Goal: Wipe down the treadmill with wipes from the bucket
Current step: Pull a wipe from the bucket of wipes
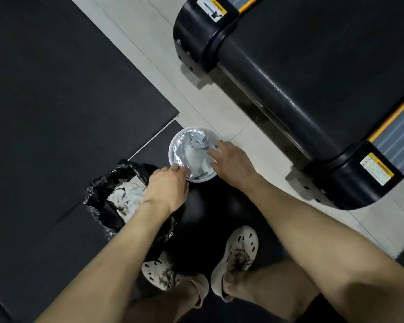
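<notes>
With our left hand (167, 190) gripping the seven-o'clock rim of the white round plastic bucket (198, 180), at seven o'clock of the black treadmill (313, 66), we should pull one wipe straight up, our right hand (231, 162) reaching inside, its grasp hidden.

The person wears loose tan shorts (278, 285) with a wide, open hem on each leg. On the feet are pale beige foam clogs, the left shoe (159, 273) and the right shoe (236, 255). Each has oval vent holes across the top and dark, smudgy speckling over the front. The left hand (167, 190), the right hand (231, 163) and both forearms are bare.
</notes>
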Available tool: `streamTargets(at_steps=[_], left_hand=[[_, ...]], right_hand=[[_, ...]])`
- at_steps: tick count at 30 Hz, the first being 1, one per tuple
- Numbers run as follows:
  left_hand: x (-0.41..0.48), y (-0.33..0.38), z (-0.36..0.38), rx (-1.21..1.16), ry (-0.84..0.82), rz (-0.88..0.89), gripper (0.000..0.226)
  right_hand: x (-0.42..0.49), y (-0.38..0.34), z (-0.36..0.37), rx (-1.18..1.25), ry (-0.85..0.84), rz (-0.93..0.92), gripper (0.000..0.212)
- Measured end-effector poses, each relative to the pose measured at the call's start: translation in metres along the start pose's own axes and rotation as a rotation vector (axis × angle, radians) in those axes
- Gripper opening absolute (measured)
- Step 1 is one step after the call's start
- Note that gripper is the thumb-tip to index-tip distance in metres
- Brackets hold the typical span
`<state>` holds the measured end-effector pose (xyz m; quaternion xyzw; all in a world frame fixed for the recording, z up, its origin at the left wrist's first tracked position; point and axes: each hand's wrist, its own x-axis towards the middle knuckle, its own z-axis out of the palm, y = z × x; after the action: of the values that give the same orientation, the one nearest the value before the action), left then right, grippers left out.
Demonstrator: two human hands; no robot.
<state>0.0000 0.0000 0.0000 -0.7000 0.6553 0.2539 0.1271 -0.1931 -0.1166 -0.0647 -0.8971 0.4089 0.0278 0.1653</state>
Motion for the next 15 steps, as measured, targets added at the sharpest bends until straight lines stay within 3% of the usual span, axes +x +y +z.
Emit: streamTargets(at_steps=[2, 4, 6, 7, 11, 15], left_hand=[[0.031, -0.005, 0.020, -0.087, -0.014, -0.086, 0.046], [0.065, -0.011, 0.037, -0.166, -0.134, -0.202, 0.062], [0.094, -0.014, 0.058, -0.225, -0.213, -0.257, 0.075], [0.105, -0.016, 0.066, -0.226, -0.203, -0.260, 0.077], [0.141, -0.036, 0.071, -0.152, -0.006, -0.213, 0.069], [0.175, -0.069, 0.074, -0.004, 0.040, -0.008, 0.050]], right_hand=[[0.018, 0.007, 0.021, -0.006, -0.037, 0.032, 0.062], [0.036, 0.014, 0.040, 0.034, -0.082, 0.109, 0.090], [0.047, 0.020, 0.061, 0.122, -0.085, 0.228, 0.099], [0.051, 0.025, 0.070, 0.162, -0.067, 0.271, 0.093], [0.062, 0.046, 0.085, 0.267, 0.112, 0.400, 0.037], [0.068, 0.055, 0.094, 0.318, 0.275, 0.405, 0.023]])
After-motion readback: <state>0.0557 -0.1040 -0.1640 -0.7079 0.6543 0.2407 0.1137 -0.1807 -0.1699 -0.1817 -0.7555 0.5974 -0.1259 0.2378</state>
